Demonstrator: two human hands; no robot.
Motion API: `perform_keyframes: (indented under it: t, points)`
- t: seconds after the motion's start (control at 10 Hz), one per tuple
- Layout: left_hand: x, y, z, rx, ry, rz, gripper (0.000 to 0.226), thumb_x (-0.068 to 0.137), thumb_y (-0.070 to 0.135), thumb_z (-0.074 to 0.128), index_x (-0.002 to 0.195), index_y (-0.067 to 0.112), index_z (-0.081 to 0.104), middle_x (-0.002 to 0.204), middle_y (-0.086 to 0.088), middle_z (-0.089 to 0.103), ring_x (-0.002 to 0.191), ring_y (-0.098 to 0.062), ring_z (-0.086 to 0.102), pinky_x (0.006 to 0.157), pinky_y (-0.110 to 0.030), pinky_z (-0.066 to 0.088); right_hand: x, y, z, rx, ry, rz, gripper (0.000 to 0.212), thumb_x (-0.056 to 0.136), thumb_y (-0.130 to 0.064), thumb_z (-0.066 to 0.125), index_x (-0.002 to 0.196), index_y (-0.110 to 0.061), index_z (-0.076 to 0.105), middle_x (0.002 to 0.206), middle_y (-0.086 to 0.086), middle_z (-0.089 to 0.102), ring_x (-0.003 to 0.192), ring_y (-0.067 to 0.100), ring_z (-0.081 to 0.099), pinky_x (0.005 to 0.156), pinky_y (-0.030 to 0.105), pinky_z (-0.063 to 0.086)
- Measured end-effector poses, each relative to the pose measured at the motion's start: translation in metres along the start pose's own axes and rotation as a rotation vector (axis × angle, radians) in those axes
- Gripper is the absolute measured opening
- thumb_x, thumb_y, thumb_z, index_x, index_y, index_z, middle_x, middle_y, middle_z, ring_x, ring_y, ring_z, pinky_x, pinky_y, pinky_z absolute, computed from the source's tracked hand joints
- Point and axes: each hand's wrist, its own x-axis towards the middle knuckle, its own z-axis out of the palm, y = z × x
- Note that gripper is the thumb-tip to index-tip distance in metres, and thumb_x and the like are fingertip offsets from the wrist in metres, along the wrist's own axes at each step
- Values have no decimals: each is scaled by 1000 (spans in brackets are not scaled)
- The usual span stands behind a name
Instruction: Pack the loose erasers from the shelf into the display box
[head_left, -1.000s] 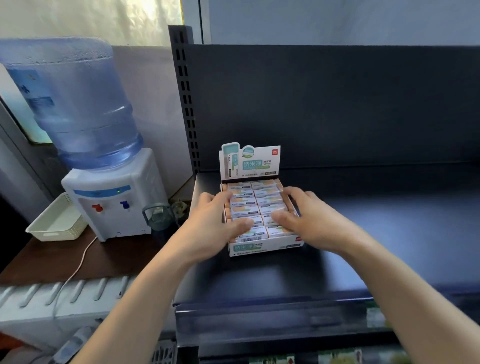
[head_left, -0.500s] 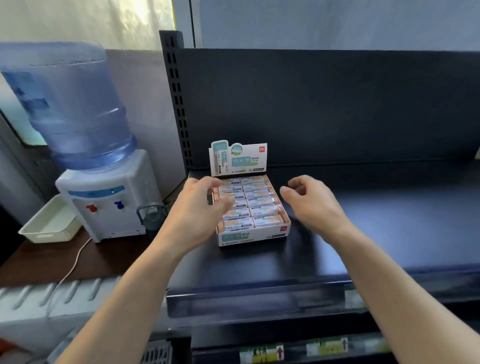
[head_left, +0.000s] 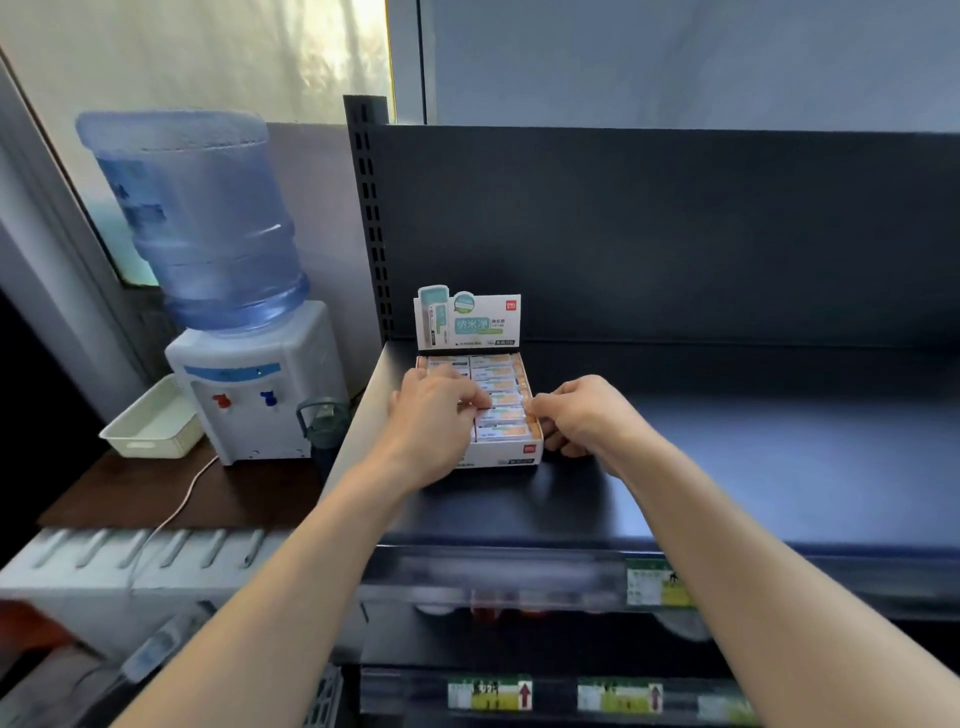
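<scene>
The white display box (head_left: 511, 458) stands at the left end of the dark shelf (head_left: 727, 457), its printed header card upright at the back. Two columns of wrapped erasers (head_left: 493, 371) fill it. My left hand (head_left: 434, 421) covers the box's left side, fingers curled, thumb lying across the erasers near the middle. My right hand (head_left: 576, 415) is at the box's right wall, with thumb and forefinger pinching its rim. No loose erasers show on the shelf.
A water dispenser (head_left: 249, 395) with a blue bottle (head_left: 197, 223) stands on a wooden counter to the left. Beside it are a cream tray (head_left: 150, 421) and a dark cup (head_left: 322, 421). Price labels (head_left: 654, 582) line the lower shelf rails.
My right hand, off the box half a second ago, has closed on its right wall. My left thumb has slid further across the erasers. The view has pulled back.
</scene>
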Motion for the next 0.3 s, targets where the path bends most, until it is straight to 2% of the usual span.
perform_keyframes:
  t: [0.2, 0.3]
  points:
    - [0, -4, -2, 106, -19, 62, 32, 97, 13, 43, 114, 24, 68, 120, 7, 55, 118, -20, 39, 104, -37, 30, 6, 6, 0, 21, -19, 13, 23, 88, -24, 61, 97, -3, 65, 74, 7, 67, 54, 14, 53, 46, 22, 40]
    - [-2, -7, -2, 57, -23, 71, 31, 98, 19, 45, 121, 23, 65, 122, 6, 55, 120, -19, 39, 105, -34, 29, 6, 13, -1, 63, 57, -51, 22, 85, -28, 66, 84, -7, 65, 77, 9, 67, 63, 18, 55, 56, 28, 45]
